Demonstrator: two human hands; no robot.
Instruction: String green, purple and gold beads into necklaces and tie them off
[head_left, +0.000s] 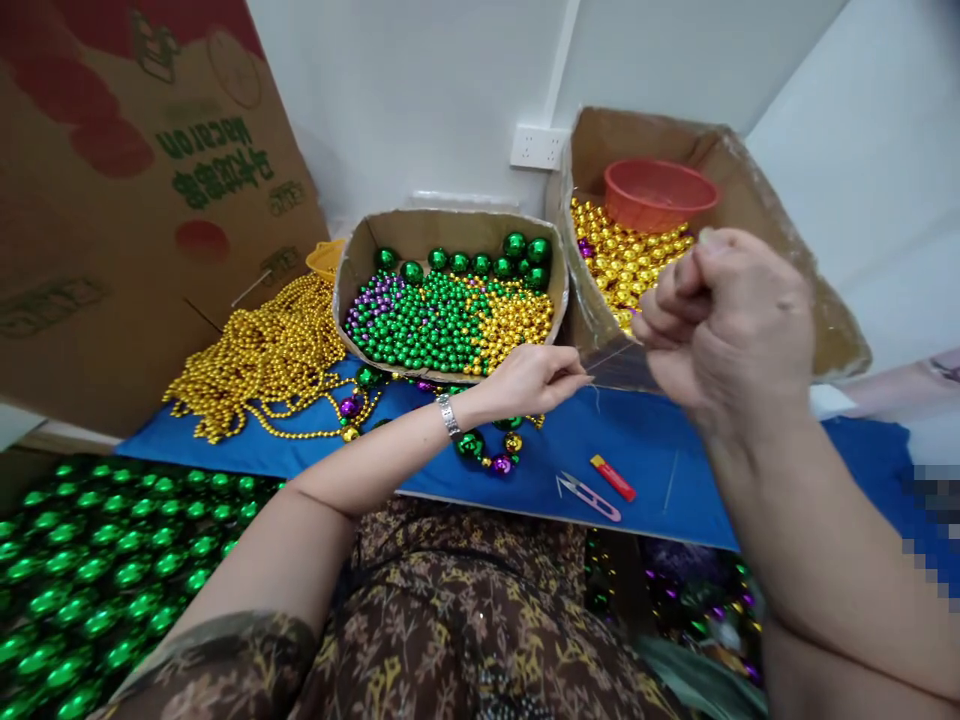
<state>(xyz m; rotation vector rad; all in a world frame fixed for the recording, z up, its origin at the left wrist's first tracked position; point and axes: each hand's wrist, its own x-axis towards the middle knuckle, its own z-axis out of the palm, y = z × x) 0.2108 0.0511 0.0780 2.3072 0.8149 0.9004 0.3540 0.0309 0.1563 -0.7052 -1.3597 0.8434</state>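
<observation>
My left hand [541, 378], with a metal watch on the wrist, pinches a thin pale thread [611, 357] above the blue cloth. The thread runs up to my right hand [731, 315], which is raised and closed in a fist around its other end. A short loose tail of thread hangs below my left fingers. Under my left forearm lies a string of large green, purple and gold beads [501, 463], partly hidden by the arm. Pink-handled thread snips [592, 497] and a red lighter [613, 478] rest on the cloth between my arms.
A cardboard tray [450, 222] holds loose green, purple and gold beads. Right of it, a larger box [757, 190] contains gold beads and a red basket [660, 195]. Gold bead strands [262, 350] are heaped at left, before a tall carton [112, 200]. Large green beads [112, 570] lie lower left.
</observation>
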